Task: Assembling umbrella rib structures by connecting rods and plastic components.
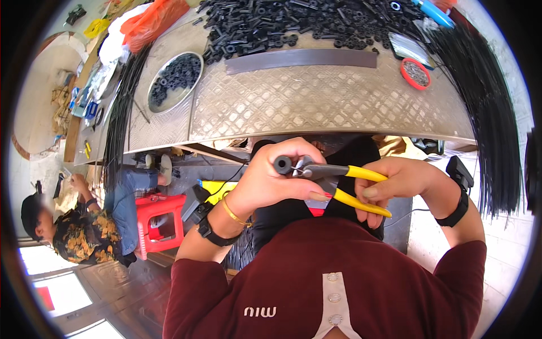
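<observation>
A small black tubular part (282, 165) with a round hole in its end sits between the fingers of my left hand (276, 183), which is closed around it. My right hand (395, 181) grips a pair of pliers with yellow handles (351, 201). The handles stand apart, and the metal jaws reach to the side of the black part. A thin metal piece seems to show between the jaws and the part, too small to make out. Both hands are in front of the table edge, above my lap.
The patterned table (316, 101) holds a heap of black parts (282, 25), a flat dark strip (302, 60), a bowl of black rings (199, 59) and a red dish (415, 74). Long black strands (491, 113) hang at the right. Another person (84, 226) sits near a red stool (161, 223).
</observation>
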`<state>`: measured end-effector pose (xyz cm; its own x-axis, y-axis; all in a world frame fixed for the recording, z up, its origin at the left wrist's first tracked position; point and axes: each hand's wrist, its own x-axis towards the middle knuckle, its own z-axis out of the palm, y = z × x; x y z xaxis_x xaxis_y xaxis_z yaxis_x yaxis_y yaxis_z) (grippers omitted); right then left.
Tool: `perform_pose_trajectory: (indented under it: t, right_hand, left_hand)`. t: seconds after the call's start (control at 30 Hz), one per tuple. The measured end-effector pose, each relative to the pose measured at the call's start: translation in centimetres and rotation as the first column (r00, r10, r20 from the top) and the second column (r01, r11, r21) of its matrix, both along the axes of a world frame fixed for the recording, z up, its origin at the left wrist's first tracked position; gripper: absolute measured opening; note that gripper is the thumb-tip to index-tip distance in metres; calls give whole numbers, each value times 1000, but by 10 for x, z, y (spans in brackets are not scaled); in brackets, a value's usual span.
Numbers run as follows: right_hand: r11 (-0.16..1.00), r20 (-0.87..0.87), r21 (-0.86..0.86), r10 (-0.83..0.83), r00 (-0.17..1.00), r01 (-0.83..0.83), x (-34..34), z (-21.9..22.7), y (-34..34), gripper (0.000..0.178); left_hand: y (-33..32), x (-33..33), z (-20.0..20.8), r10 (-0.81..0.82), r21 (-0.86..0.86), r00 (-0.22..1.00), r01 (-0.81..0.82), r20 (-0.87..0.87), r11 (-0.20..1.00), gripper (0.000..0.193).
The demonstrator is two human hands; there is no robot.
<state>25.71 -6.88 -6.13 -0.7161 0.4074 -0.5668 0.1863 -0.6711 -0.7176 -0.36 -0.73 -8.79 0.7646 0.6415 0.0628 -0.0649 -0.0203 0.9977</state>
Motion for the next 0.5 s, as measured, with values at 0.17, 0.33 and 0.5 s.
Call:
perform_pose_trajectory:
  t: [0.17,0.33,0.5]
  right_hand:
    - [998,-62,54,16,998,-12,-6,-7,1,29]
    - [993,-86,116,35,996,-25,0,-14,0,30]
    - [985,-148,173,27,989,-1,-3,-32,0,32]
  left_hand:
    - [-5,-5,-9,104,-73,993,-100,53,992,40]
    - [-5,-2,-11,121,-27,991,-120,52,992,45]
    - [-10,-1,-12,179,-115,982,-172,54,978,47]
